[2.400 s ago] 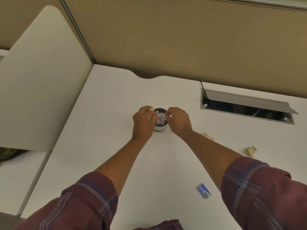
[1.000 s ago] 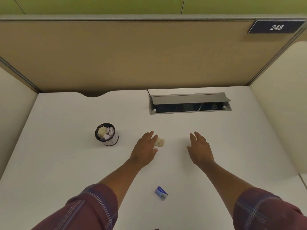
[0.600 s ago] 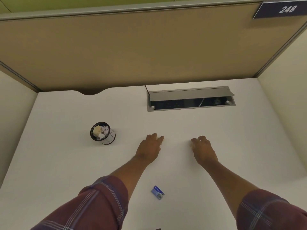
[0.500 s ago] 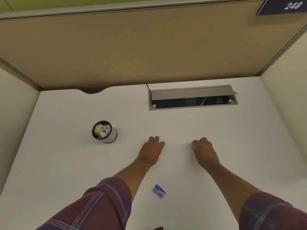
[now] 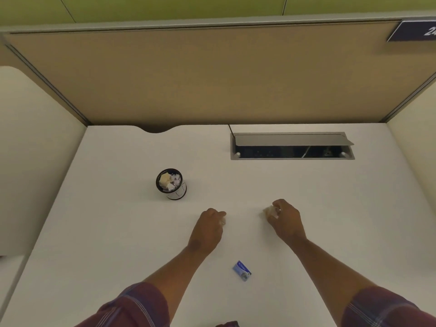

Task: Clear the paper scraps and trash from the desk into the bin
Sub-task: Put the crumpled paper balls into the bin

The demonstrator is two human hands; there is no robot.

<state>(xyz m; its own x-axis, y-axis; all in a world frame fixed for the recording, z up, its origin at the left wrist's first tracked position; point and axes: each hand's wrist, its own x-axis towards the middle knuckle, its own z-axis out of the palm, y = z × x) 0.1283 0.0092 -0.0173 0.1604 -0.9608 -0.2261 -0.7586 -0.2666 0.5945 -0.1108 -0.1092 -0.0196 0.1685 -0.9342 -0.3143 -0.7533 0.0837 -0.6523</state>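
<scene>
A small black-rimmed bin [image 5: 181,192] stands on the white desk [image 5: 118,232], left of centre, with several crumpled scraps inside. My left hand [image 5: 208,228] is to the right of the bin, fingers curled around a pale paper scrap [image 5: 222,222] that barely shows at its fingertips. My right hand [image 5: 285,219] is further right, fingers closed on another crumpled pale scrap [image 5: 270,211]. A small blue wrapper [image 5: 241,270] lies flat on the desk nearer me, between my forearms.
An open cable tray [image 5: 292,147] with a raised grey lid is set into the desk at the back right. Tan partition walls [image 5: 212,79] close the desk at the back, cream panels on both sides.
Both hands left the bin and came down on two loose scraps to its right. Their fingers have since curled shut around the scraps and lifted slightly.
</scene>
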